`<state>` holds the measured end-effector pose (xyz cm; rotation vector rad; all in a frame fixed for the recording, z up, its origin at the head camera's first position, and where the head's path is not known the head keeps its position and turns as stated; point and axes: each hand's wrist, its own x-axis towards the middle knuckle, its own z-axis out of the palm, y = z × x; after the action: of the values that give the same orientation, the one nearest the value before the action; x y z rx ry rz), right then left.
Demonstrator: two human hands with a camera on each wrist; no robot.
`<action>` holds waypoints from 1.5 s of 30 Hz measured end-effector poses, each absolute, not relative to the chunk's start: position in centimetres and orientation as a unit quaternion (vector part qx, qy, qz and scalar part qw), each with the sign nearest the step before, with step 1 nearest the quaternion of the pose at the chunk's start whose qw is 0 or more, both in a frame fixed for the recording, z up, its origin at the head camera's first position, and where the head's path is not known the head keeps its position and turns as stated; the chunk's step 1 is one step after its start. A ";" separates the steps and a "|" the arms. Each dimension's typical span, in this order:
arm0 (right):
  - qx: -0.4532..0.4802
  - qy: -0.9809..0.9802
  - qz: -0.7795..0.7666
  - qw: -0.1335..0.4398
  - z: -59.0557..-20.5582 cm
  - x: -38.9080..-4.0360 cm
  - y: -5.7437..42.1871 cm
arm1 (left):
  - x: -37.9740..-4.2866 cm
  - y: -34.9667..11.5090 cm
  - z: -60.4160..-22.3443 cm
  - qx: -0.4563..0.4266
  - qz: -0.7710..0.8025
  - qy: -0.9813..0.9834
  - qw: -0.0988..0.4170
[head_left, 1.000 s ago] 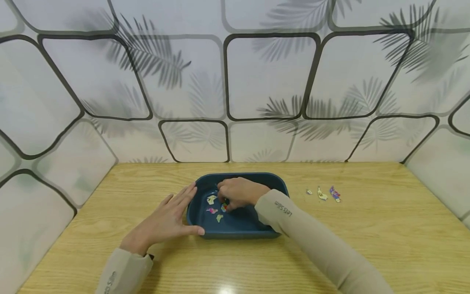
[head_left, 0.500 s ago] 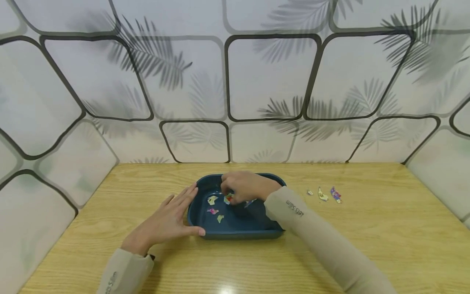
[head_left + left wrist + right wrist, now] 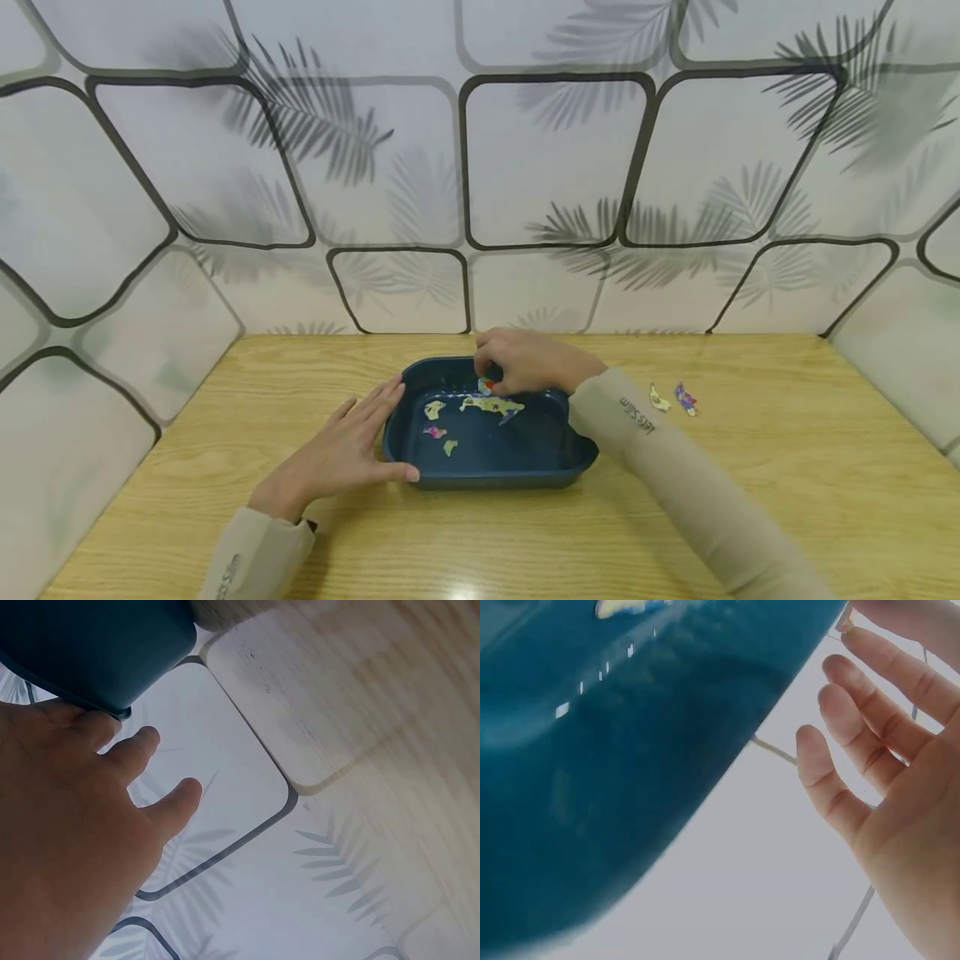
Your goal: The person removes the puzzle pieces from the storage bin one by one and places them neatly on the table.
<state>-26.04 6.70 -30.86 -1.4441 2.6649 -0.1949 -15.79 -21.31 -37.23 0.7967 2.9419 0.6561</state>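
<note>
Centrally, colourful piece [image 3: 486, 386] pinched by right hand [image 3: 525, 360], over blue tray [image 3: 498, 457], left hand [image 3: 341, 458] spread against it

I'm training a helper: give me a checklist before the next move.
1. Left hand against the dark-blue, rounded-rectangular, plastic-looking tray: ok.
2. Flat red-and-blue piece held by the right hand: ok.
3. That piece touching the tray: cannot tell.
4. All pieces inside: not ok; a slender pale-yellow piece and a jagged purple piece lie on the wood-grain table.
</note>
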 end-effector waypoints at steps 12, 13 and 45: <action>-0.454 0.889 -0.050 0.029 -29.2 -26.5 9.7 | -15.7 -21.5 -37.0 0.255 0.211 0.943 0.011; -0.453 0.890 -0.050 0.027 -29.2 -26.6 10.0 | -15.7 -21.5 -36.9 0.256 0.211 0.943 0.010; -0.420 0.904 -0.076 -0.005 -30.0 -26.3 17.6 | -15.7 -21.3 -37.2 0.251 0.217 0.943 0.019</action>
<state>-26.31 17.61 -30.02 -1.3235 2.8498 -0.2380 -15.72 -21.26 -37.20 0.7803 2.9267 0.6734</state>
